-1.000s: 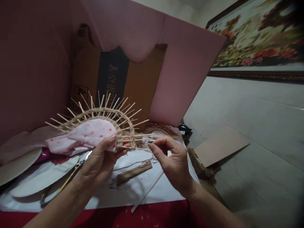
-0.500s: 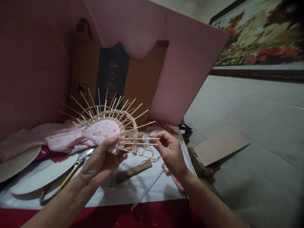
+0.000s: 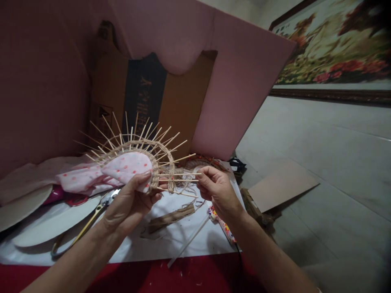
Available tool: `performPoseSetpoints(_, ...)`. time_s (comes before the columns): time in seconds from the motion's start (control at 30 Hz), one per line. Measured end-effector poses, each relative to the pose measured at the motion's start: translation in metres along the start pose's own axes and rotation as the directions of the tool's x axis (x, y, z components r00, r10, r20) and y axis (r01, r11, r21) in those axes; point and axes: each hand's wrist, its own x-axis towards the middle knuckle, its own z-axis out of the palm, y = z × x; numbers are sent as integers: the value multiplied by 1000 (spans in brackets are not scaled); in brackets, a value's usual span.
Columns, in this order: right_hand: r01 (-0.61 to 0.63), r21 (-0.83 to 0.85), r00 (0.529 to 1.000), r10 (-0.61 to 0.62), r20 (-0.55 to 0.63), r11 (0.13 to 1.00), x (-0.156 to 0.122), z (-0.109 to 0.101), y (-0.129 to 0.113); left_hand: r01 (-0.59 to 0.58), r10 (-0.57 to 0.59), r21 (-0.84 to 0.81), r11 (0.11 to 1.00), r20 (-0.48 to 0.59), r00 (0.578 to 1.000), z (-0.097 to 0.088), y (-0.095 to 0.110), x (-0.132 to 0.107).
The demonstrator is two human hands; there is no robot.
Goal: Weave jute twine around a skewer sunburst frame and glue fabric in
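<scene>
My left hand is closed on the near edge of a half-woven twine piece, its thumb pressed on the pink fabric with red dots that covers the base. Thin wooden sticks fan out from the piece, and rows of jute twine run around them. At the right side, my right hand pinches the outer end of a thin wooden stick between thumb and fingers. A second stick just below it also reaches the fingertips. The left fingers are partly hidden behind the piece.
Scissors and white oval boards lie at left. Below the hands are a brown strip, a white glue stick and a flower-patterned tool. Behind stand a cardboard box and a pink panel.
The woven piece and both hands have shifted slightly left. My right fingers stay at the stick ends, and the patterned tool shows more fully.
</scene>
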Motion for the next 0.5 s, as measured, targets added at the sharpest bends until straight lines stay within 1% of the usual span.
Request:
performPoseSetpoints(0.1, 29, -22, 1000, -30, -11, 999, -1, -1, 0, 23, -23, -5, 1000, -24, 999, 1, 1, -1)
performPoseSetpoints(0.17, 63, -65, 997, -65, -29, 996, -3, -1, 0, 26, -27, -12, 1000, -40, 999, 2, 1, -2)
performPoseSetpoints(0.23, 116, -129, 992, -122, -43, 985, -6, -1, 0, 19, -20, -21, 1000, -42, 999, 2, 1, -2)
performPoseSetpoints(0.3, 200, -226, 973, -220, -64, 953, -10, 0, 0, 18, -18, -27, 999, -29, 999, 1, 1, -1)
performPoseSetpoints(0.33, 256, -291, 954, -290, -79, 922, -13, 0, 0, 15, -15, -28, 1000, -21, 1000, 0, 0, -1)
performPoseSetpoints(0.4, 362, -438, 894, -440, -87, 823, -20, 0, 0, 5, -6, -21, 1000, -8, 1000, -1, 0, 0)
performPoseSetpoints(0.47, 446, -555, 827, -561, -46, 702, -27, -1, 0, -8, 8, -5, 1000, 1, 1000, -2, -1, 1)
performPoseSetpoints(0.5, 481, -589, 798, -602, -12, 650, -29, -1, 0, -16, 16, 5, 1000, 7, 1000, -3, -1, 1)
